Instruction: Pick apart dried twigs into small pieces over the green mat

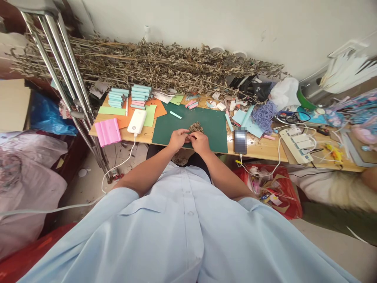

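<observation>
My left hand (177, 140) and my right hand (200, 142) meet over the front edge of a green cutting mat (216, 135). Both have their fingers closed and the fingertips pressed together. Whatever they pinch is too small or hidden to make out. Just beyond the fingertips is a small heap of crumbled dried leaves (196, 127). A light blue paper roll (176, 115) lies apart on the mat, farther back and to the left.
Dried leafy stalks (165, 65) are piled along the wall. Stacked blue paper rolls (140, 93), pink paper (107, 132) and a white power bank (137, 121) lie left. A phone (240, 140), purple cord (264, 116) and power strip (296, 145) lie right. Metal poles (63, 67) stand left.
</observation>
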Demonstrator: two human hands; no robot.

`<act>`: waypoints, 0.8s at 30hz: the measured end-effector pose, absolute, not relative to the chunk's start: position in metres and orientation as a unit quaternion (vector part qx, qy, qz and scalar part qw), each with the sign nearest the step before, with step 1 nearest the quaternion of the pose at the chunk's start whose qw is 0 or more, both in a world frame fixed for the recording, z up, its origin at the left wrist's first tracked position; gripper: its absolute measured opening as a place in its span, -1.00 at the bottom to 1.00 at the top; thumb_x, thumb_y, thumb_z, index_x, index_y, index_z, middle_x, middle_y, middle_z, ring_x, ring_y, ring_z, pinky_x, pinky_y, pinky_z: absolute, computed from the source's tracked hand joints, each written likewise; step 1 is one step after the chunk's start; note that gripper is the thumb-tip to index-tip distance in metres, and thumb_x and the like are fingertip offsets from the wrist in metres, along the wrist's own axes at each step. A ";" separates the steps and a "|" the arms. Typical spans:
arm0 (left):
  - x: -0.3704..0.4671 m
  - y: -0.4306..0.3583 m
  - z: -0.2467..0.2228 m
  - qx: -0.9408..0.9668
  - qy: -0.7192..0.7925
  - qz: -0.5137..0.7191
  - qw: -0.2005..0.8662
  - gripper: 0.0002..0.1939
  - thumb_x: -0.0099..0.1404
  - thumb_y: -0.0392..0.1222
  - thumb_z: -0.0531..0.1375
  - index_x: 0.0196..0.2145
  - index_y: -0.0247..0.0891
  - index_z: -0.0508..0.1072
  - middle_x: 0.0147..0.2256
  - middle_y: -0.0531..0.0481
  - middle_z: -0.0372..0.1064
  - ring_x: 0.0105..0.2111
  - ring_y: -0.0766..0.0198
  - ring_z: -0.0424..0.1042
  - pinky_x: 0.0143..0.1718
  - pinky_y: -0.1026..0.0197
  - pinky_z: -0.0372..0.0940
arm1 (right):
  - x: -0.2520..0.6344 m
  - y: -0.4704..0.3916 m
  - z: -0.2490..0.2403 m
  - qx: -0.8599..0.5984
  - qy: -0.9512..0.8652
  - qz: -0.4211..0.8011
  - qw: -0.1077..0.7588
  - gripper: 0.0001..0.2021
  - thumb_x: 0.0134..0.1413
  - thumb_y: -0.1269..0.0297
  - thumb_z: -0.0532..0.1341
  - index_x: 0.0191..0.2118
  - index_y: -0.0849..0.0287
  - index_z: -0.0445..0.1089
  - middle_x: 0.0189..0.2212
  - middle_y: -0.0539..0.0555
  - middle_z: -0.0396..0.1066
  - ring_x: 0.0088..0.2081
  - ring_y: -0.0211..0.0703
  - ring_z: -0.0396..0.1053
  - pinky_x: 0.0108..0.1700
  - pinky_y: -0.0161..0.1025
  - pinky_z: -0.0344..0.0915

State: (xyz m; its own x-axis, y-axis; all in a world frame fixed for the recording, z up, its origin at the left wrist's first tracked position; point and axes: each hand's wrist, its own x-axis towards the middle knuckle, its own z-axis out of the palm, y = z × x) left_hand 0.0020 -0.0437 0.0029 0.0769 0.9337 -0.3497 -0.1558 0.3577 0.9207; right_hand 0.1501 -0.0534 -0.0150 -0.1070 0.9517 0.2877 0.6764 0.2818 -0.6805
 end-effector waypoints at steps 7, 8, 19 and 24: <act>-0.001 -0.043 0.003 0.369 0.496 0.443 0.649 -0.85 0.22 -0.30 0.36 -0.24 -0.40 0.55 -0.43 -0.08 0.55 -0.46 0.25 0.56 -0.29 0.18 0.52 | 0.144 -0.054 -0.024 -0.603 -0.594 0.315 0.429 -0.82 0.15 0.13 0.22 -0.30 0.10 0.49 -0.38 0.02 0.54 -0.33 -0.11 0.45 -0.15 -0.14 0.43; -0.002 -0.043 0.003 0.373 0.490 0.441 0.653 -0.85 0.22 -0.26 0.38 -0.28 -0.40 0.56 -0.43 -0.09 0.55 -0.46 0.26 0.56 -0.29 0.19 0.52 | 0.142 -0.055 -0.024 -0.605 -0.582 0.317 0.441 -0.81 0.15 0.11 0.23 -0.28 0.10 0.49 -0.35 0.03 0.55 -0.32 -0.11 0.46 -0.13 -0.14 0.44; -0.018 -0.032 0.003 0.307 0.446 0.429 0.723 -0.72 0.10 -0.23 0.49 -0.31 -0.42 0.55 -0.41 -0.14 0.57 -0.42 0.24 0.59 -0.27 0.17 0.55 | 0.139 -0.055 -0.015 -0.540 -0.635 0.249 0.493 -0.88 0.18 0.24 0.27 -0.35 0.04 0.57 -0.19 0.05 0.59 -0.08 -0.11 0.52 0.11 -0.17 0.42; -0.021 -0.029 0.003 0.311 0.432 0.430 0.729 -0.69 0.07 -0.22 0.50 -0.29 -0.43 0.55 -0.40 -0.14 0.57 -0.40 0.24 0.60 -0.26 0.19 0.55 | 0.137 -0.057 -0.011 -0.561 -0.623 0.269 0.475 -0.85 0.21 0.29 0.25 -0.21 0.00 0.59 -0.14 0.01 0.61 -0.07 -0.12 0.55 0.11 -0.15 0.44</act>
